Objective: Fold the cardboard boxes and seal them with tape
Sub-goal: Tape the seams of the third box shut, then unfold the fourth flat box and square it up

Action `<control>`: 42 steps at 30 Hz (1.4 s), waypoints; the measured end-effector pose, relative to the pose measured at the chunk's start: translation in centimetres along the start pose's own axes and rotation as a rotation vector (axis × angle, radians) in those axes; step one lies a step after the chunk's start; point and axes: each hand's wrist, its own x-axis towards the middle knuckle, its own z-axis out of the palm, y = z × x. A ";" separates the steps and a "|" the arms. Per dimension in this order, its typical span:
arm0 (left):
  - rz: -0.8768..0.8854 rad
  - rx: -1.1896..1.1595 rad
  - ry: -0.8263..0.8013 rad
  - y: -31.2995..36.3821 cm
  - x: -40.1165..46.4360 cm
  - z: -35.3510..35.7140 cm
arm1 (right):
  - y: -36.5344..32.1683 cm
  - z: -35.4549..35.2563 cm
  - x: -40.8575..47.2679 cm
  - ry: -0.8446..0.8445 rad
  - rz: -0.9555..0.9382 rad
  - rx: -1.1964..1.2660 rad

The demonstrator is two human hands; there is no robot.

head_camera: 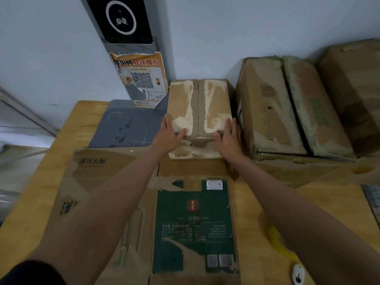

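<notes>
A small closed cardboard box (199, 103) with torn, whitish top flaps stands at the back of the wooden table (45, 182), against the wall. My left hand (171, 131) grips its near left corner and my right hand (229, 135) grips its near right corner, fingers spread over the top edge. In front of it lies a flattened cardboard box (193, 223) with a dark green printed panel, under my forearms. No tape roll shows clearly.
Larger worn closed boxes (287, 108) stand right of the small box. A grey scanner pad (127, 126) with an upright post and QR poster (141, 79) stands at the back left. A yellow object (277, 241) and a small white device (298, 274) lie at the near right.
</notes>
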 end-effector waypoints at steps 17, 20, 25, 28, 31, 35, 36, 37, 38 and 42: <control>-0.105 -0.034 -0.188 -14.5 -28.7 9.5 | 13.6 11.3 -31.9 -0.142 0.424 -0.031; -0.103 -0.058 -0.174 -18.1 -35.3 13.1 | 15.3 13.1 -36.9 -0.115 0.587 -0.051; -0.013 0.027 -0.249 -21.4 -42.8 16.1 | 17.0 14.3 -42.3 -0.109 0.755 -0.059; 0.012 0.034 -0.285 -22.3 -45.3 16.8 | 16.2 14.4 -43.0 -0.076 0.808 -0.020; 0.052 0.088 -0.323 -22.8 -46.5 16.9 | 15.5 14.6 -43.3 -0.016 0.843 0.087; 0.081 0.180 -0.348 -22.7 -47.1 16.3 | 15.3 14.3 -44.4 0.033 0.881 0.357; 0.084 0.219 -0.340 -22.5 -47.3 16.2 | 15.1 14.0 -44.7 0.041 0.885 0.484; 0.094 0.269 -0.321 -22.2 -47.5 15.8 | 14.9 13.5 -45.0 0.046 0.882 0.592; 0.108 0.318 -0.285 -21.9 -47.8 15.3 | 14.5 12.9 -45.1 0.051 0.874 0.661; 0.211 0.445 0.042 -21.6 -48.9 12.2 | 11.8 9.8 -45.4 0.080 0.825 0.911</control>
